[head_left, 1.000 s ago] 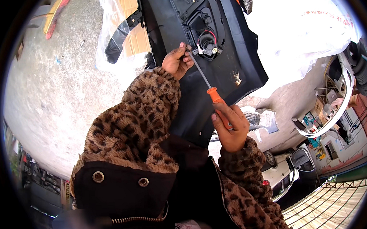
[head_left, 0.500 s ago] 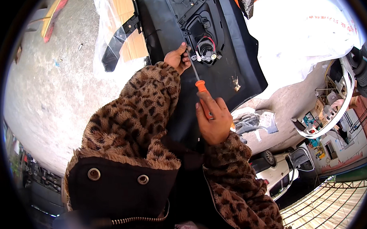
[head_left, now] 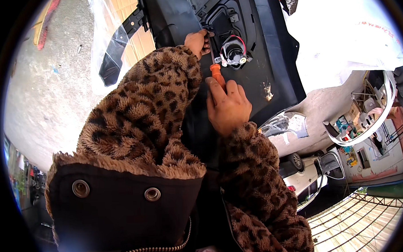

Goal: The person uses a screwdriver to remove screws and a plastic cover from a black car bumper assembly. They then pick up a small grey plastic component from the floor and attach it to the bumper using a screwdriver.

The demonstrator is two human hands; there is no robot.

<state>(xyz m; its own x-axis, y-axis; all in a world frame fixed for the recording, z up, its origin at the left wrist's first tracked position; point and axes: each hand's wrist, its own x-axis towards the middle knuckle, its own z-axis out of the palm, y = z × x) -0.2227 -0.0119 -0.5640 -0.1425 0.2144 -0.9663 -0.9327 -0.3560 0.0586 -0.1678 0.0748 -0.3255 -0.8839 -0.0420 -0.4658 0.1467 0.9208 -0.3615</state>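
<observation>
your right hand (head_left: 228,106) is wrapped around the orange handle of the screwdriver (head_left: 216,72), fingers closed on it, w/ the shaft running up to the lamp socket (head_left: 232,54) set in the black bumper panel (head_left: 270,57). your left hand (head_left: 197,41) is up at the tip end, fingers pinched on the shaft or on the fastener there; can't tell which, it's too small to see. so, as a judgement, you're mid-way thru driving a screw at the socket mount, w/ the left hand steadying and the right turning. what it calls for now: keep the tip square in the screw head, push along the shaft, and mind the red and black wires (head_left: 238,39) looping just beside the tip.

packages and signs: a white plastic sack (head_left: 340,36) sits right of the panel, w/ faint red print near its right edge. clear plastic film (head_left: 101,36) lies left of the panel over a tan cardboard sheet (head_left: 134,39). far right, a white curved trim piece (head_left: 366,129) rings some small coloured boxes, too small to make out.
</observation>
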